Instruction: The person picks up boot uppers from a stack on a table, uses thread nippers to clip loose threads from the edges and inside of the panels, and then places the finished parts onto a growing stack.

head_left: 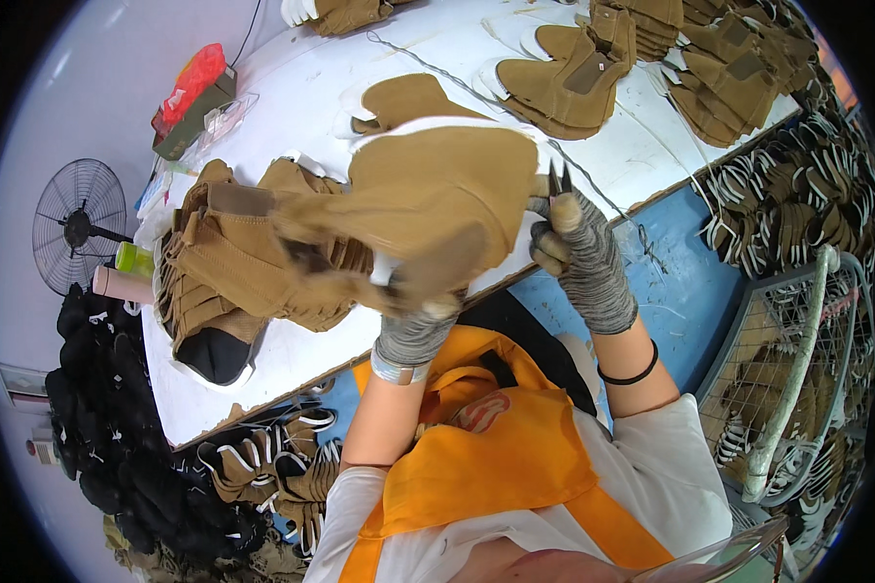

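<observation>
A brown shoe upper [447, 185] with white lining edges is lifted above the white table, its lower left part smeared by motion. My left hand [423, 316], in a grey knit glove, grips it from below; the upper hides part of those fingers. At its right edge, my right hand [578, 238] is closed around small thread snips [559, 181], their dark points sticking up between gloved fingers. Left of the held upper lies a heap of brown shoe uppers [248, 257]. Just behind it, another single brown upper [408, 100] rests on the table.
The white table [292, 364] carries more stacked uppers [578, 83] at the back right and a box with red plastic [190, 102]. A fan [78, 228] stands left. Black items [117, 408] pile up below it. At right are a wire cart [787, 379] and bundled uppers [778, 204].
</observation>
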Motion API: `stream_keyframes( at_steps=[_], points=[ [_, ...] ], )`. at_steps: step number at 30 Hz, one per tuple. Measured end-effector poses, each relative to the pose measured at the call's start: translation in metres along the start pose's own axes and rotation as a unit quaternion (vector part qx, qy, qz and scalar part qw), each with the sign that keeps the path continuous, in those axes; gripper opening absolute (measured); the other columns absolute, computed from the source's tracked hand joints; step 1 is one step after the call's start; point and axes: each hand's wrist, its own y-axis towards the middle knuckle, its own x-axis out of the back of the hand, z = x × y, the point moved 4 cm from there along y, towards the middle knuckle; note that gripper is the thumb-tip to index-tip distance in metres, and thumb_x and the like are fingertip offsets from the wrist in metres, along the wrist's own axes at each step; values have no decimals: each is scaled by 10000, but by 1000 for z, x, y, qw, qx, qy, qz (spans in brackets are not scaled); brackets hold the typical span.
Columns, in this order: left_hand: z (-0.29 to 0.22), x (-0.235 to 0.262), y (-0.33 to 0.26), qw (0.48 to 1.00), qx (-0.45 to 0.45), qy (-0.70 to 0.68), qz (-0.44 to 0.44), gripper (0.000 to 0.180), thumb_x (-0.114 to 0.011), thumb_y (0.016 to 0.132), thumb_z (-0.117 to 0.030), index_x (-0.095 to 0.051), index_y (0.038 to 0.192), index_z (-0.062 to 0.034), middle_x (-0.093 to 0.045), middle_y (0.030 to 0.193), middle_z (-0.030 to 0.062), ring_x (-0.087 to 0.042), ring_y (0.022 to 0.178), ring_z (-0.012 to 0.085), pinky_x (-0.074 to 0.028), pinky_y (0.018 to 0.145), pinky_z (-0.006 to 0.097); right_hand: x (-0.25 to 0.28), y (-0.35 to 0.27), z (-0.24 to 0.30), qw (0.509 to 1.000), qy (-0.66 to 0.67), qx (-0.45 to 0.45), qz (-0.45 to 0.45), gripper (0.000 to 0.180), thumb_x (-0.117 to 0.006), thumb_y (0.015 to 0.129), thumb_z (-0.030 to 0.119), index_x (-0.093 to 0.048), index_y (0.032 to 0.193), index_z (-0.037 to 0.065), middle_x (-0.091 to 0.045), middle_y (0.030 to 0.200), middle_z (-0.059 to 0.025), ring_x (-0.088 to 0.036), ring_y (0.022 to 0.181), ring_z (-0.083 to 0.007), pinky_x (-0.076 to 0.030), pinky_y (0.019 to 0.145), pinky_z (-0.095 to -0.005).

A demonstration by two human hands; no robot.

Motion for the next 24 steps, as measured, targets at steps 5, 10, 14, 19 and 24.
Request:
stream_keyframes(
  at_steps=[5,10,14,19,24],
  points=[
    [13,31,-10,983,10,162,82,915,-739,703,-508,-321,1382,-60,-391,1388,106,-378,1273,271,-289,1081,423,-16,9,20,998,30,57,-18,348,-679,831,266,-556,1078,55,-453,678,71,-353,501,-12,-286,431,-166],
    [-29,-15,-22,939,88,252,215,1001,-768,656,-524,-313,1390,-17,-392,1394,112,-371,1284,256,-281,1076,396,15,22,24,991,32,121,-38,373,-659,851,239,-532,1147,51,-518,753,51,-403,548,-20,-336,473,-170],
    [-44,-31,-19,965,-13,162,204,929,-774,684,-463,-342,1372,-12,-459,1332,105,-440,1224,226,-345,1030,376,24,28,24,992,-24,126,-4,461,-668,849,259,-503,1218,37,-563,882,12,-493,674,-55,-415,577,-191],
    [-59,-30,-23,974,-32,173,140,846,-767,708,-419,-388,1339,-2,-510,1272,93,-472,1171,191,-378,987,326,6,26,19,970,-191,146,-38,470,-637,869,311,-510,1216,21,-581,953,-22,-524,868,-87,-439,723,-205],
    [-117,-37,-45,972,-128,181,83,874,-780,695,-360,-344,1365,-7,-475,1300,97,-445,1202,211,-361,1007,342,-61,47,16,933,-278,225,28,487,-582,892,367,-519,1196,-9,-598,992,-45,-543,855,-112,-461,751,-241]
  ],
)
